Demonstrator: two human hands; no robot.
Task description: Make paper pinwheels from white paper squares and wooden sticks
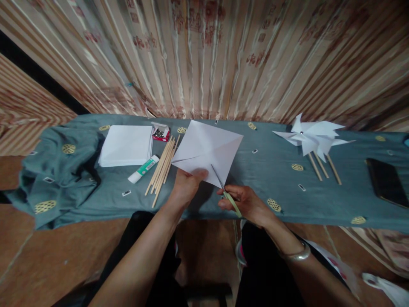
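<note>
My left hand (187,184) pinches the near corner of a white square paper sheet (207,151) with diagonal creases, holding it up over the teal cloth. My right hand (246,201) is closed round green-handled scissors (227,195). Their blades are cutting into the sheet's lower right edge along a crease. A silver bangle sits on my right wrist.
A stack of white paper (127,145), a glue stick (143,169), a small box of pins (160,132) and several wooden sticks (162,167) lie left of the sheet. Finished white paper pinwheels on sticks (311,138) lie at the right, a dark phone (386,181) beyond. Curtains hang behind.
</note>
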